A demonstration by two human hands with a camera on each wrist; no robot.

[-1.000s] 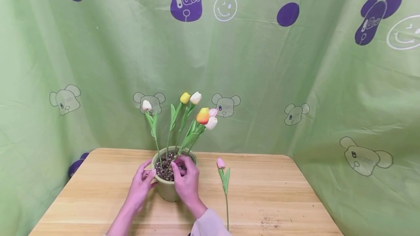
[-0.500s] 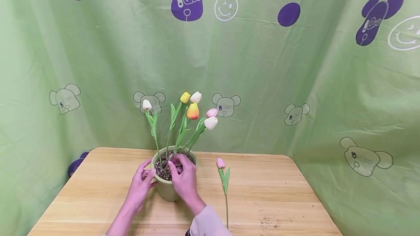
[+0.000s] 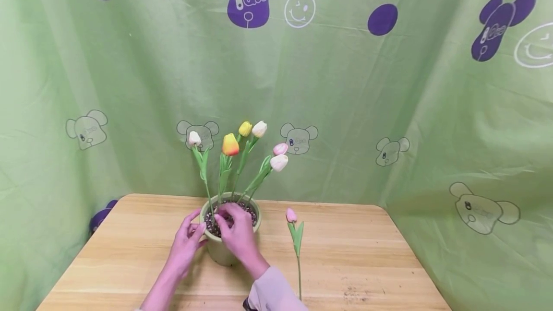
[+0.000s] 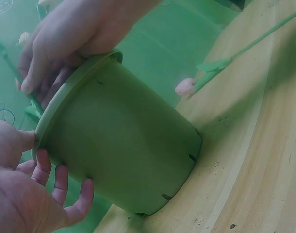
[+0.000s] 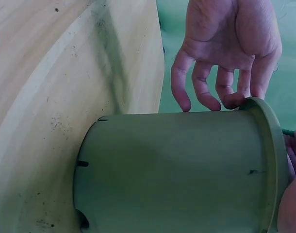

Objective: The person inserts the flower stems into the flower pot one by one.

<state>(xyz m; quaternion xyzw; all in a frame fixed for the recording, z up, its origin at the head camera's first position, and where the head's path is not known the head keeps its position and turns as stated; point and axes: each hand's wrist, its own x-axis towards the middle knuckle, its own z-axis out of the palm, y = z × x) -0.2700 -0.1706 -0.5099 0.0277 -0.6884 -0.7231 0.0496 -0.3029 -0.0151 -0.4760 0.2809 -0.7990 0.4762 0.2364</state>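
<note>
A green plastic flower pot [image 3: 222, 252] filled with dark, speckled soil stands upright on the table. My left hand [image 3: 183, 246] pinches its rim on the left side, thumb on the rim and fingers against the outer wall, as the left wrist view confirms. Over the soil, my right hand [image 3: 240, 235] pinches the low stem of an orange-yellow tulip [image 3: 231, 145]; its stem's lower end is hidden behind the fingers. Around it in the pot stand a white tulip [image 3: 194, 138] at left, a yellow tulip [image 3: 245, 129], and several white or pink ones leaning right.
One pink tulip [image 3: 291, 215] lies on the wooden table [image 3: 354, 248] to the right of the pot, stem toward the near edge. Dark soil crumbs [image 3: 356, 293] are scattered at the near right. A green printed curtain [image 3: 337, 95] surrounds the table's back and sides.
The orange-yellow tulip has swung left, from beside the pink and white blooms at right to in front of the yellow one's stem. My right hand shifted slightly left; the left hand stayed put.
</note>
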